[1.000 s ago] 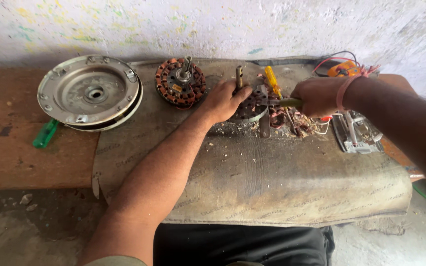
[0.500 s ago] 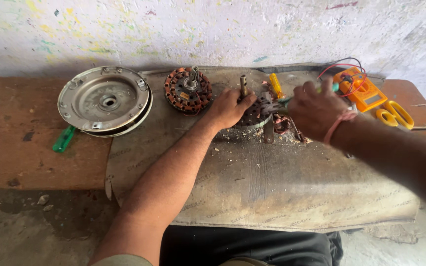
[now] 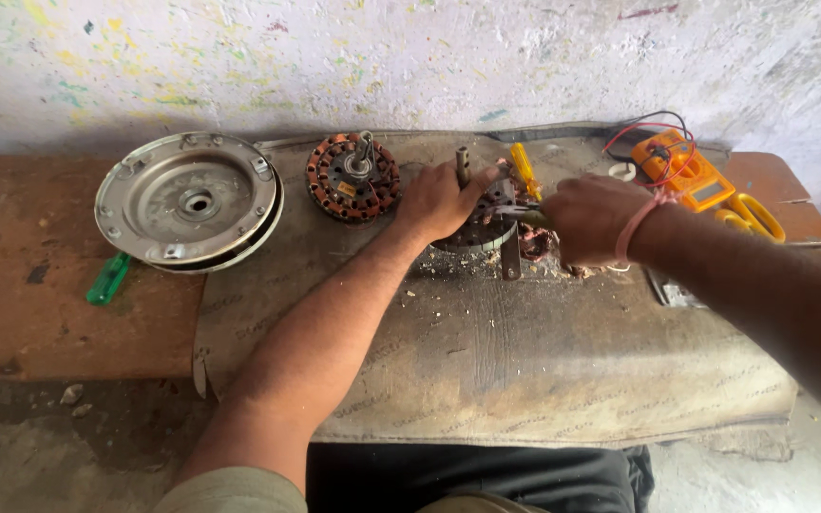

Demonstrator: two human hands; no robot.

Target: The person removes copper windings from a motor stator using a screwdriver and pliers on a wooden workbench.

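Note:
My left hand (image 3: 444, 198) grips a round metal stator with a short upright shaft (image 3: 463, 165), pressing it onto the worn mat (image 3: 525, 361). My right hand (image 3: 593, 218), with a pink band at the wrist, is closed around a slim tool whose tip (image 3: 515, 215) points into the stator's right side. A yellow-handled screwdriver (image 3: 525, 170) lies just behind the stator. Loose copper wire scraps (image 3: 536, 245) sit under my right hand.
A second wound stator (image 3: 353, 177) lies left of my left hand. A round metal fan cover (image 3: 187, 199) rests at far left, with a green-handled tool (image 3: 107, 278) by it. An orange clamp meter (image 3: 686, 171) with red and black leads and yellow-handled scissors (image 3: 753, 217) lie at right.
The view has shifted, showing more of the bench's right end. My right hand has moved back in to the stator's right side; my left hand keeps its grip.

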